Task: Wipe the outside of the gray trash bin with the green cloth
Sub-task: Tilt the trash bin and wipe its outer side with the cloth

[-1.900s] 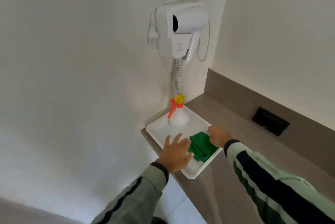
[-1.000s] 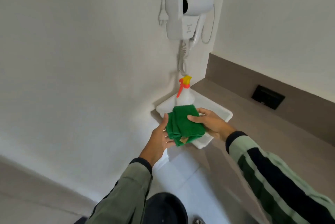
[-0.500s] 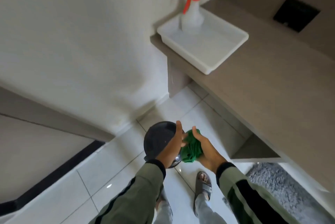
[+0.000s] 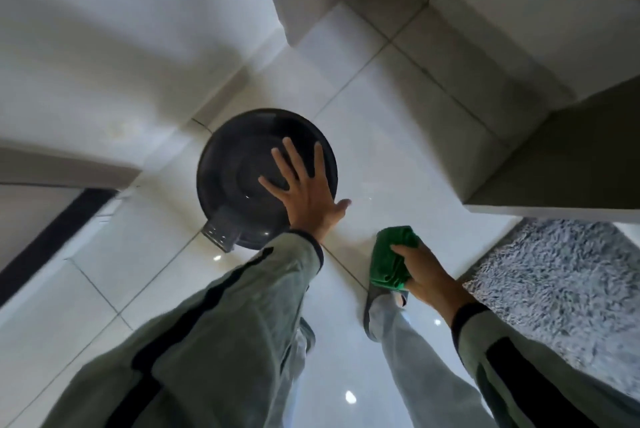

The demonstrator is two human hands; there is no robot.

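Observation:
The dark gray round trash bin [image 4: 239, 171] stands on the white tiled floor near the wall corner, seen from straight above, its foot pedal at the lower left. My left hand [image 4: 306, 195] hovers over the right side of its lid with fingers spread, holding nothing; whether it touches the lid I cannot tell. My right hand [image 4: 420, 271] is lower right of the bin, closed around the folded green cloth [image 4: 389, 256], which is apart from the bin.
A grey shaggy rug [image 4: 561, 285] lies at the right. The counter's underside and support [image 4: 540, 150] overhang the upper right. White walls [image 4: 104, 46] close in behind the bin. My legs and a sandalled foot [image 4: 384, 303] stand just below the cloth.
The view has dropped from the counter tray to the floor. The cloth left the tray and now sits in my right hand alone; my left hand let go and moved over the bin lid.

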